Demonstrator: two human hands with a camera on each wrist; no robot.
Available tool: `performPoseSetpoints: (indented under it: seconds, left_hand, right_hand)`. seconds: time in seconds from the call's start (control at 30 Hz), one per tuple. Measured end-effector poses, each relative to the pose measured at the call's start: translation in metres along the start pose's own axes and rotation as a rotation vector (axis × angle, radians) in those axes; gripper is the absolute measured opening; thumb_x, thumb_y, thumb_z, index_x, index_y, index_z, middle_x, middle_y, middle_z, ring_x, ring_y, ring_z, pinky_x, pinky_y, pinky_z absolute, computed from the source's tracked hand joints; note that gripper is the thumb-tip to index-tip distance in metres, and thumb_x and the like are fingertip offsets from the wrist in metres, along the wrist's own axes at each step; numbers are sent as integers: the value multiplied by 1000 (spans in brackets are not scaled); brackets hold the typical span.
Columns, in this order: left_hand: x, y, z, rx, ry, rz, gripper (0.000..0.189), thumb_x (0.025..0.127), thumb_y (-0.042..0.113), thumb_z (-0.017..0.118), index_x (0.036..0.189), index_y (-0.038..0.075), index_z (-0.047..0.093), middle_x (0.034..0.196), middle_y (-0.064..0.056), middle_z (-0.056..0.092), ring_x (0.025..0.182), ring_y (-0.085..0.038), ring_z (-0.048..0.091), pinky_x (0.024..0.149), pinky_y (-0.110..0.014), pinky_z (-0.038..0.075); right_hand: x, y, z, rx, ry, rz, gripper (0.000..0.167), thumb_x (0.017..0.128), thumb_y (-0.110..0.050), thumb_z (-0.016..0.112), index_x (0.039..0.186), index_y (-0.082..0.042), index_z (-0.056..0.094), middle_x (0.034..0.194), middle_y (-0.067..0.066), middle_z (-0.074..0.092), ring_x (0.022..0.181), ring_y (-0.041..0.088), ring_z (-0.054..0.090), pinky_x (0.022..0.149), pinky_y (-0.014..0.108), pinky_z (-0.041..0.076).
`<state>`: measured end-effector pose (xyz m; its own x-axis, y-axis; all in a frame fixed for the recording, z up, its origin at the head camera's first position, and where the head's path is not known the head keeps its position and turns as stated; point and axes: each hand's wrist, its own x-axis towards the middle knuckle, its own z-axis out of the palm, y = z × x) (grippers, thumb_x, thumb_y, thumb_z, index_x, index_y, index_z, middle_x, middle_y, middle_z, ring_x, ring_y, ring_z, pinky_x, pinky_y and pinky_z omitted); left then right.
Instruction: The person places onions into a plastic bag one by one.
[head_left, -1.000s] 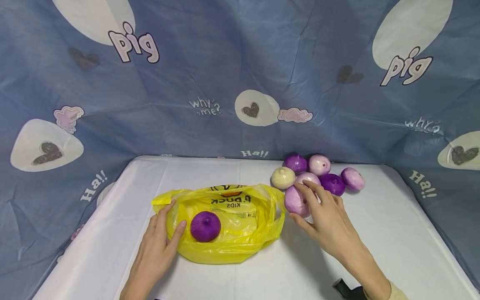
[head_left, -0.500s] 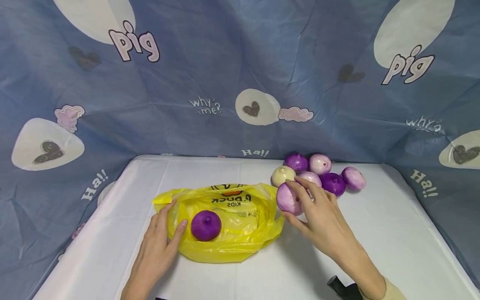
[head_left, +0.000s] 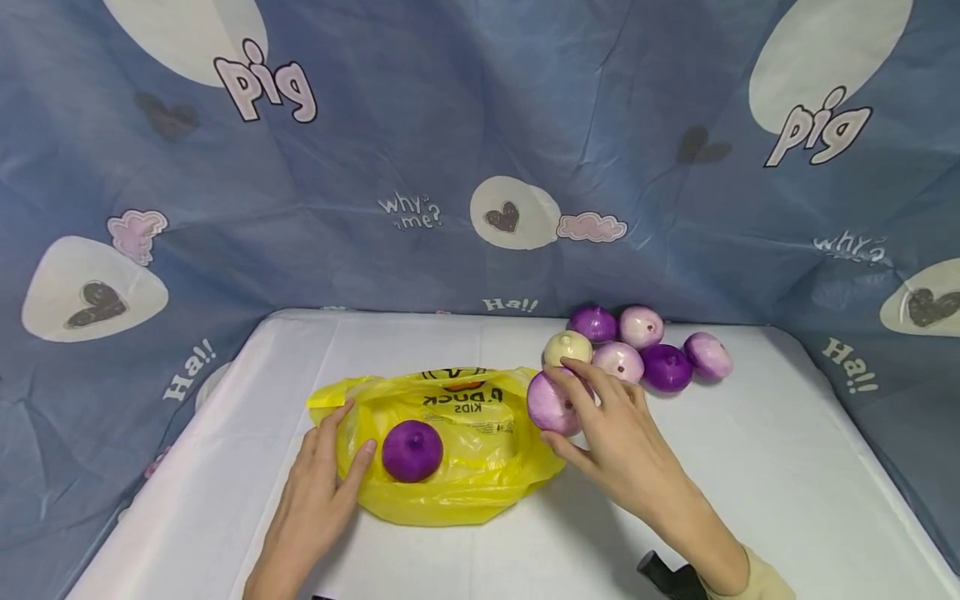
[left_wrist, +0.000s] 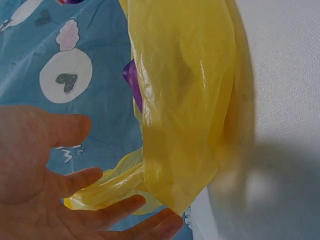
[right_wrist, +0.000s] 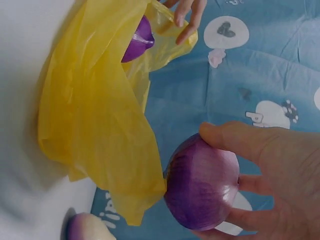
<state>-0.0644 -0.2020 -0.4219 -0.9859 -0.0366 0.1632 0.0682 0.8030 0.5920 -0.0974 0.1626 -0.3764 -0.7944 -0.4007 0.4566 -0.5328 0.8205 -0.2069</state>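
Observation:
My right hand (head_left: 626,450) grips a pale purple onion (head_left: 553,404) between thumb and fingers, at the right rim of the yellow plastic bag (head_left: 465,504). In the right wrist view that held onion (right_wrist: 200,185) overlaps the bag's edge (right_wrist: 100,115). A dark purple onion (head_left: 412,452) sits inside the bag's mouth, toward its left side. My left hand (head_left: 318,492) rests against the left rim of the bag, fingers extended. The left wrist view shows the loosely spread left fingers (left_wrist: 125,207) beside the bag's folds (left_wrist: 185,100).
Behind the right hand lies a cluster of onions: a cream one (head_left: 566,347), a pale one (head_left: 619,362), a dark purple one (head_left: 667,368) and several others. The white table (head_left: 420,567) ends at a blue printed cloth (head_left: 420,275) hung behind it.
My right hand has lifted the pale purple onion away from the cluster and moved it left to the bag's right rim. The left hand and the onion in the bag stay put.

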Motion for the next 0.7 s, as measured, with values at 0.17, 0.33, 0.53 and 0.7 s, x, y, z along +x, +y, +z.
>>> performPoseSetpoints:
  seconds: [0.17,0.33,0.53,0.7]
  left_hand:
    - [0,-1,-1,1,-2,2,64,112,39,57,167,16,35,148,-31,55,135,-54,58,105,-72,50]
    - [0,-2,-1,5,2,4,63,112,38,58,166,16,35,149,-31,55,136,-54,58,105,-72,50]
    - [0,-2,0,4,14,12,63,111,37,60,166,15,37,149,-31,54,136,-54,58,105,-72,50]
    - [0,-2,0,1,17,12,63,111,37,59,166,15,37,149,-31,55,136,-54,58,106,-72,50]
  right_hand:
    - [3,-3,2,2,-9,-13,74,89,-37,88,153,-20,54,152,13,57,135,33,60,107,59,45]
    - [5,-9,7,15,-36,-29,73,90,-38,88,153,-21,54,154,12,56,134,36,61,106,56,45]
    - [8,-17,13,28,-53,-47,73,90,-38,89,152,-22,54,152,10,58,140,29,59,108,54,45]
    - [10,-23,18,25,-70,-68,72,90,-39,89,151,-21,54,151,11,59,137,32,60,109,55,46]
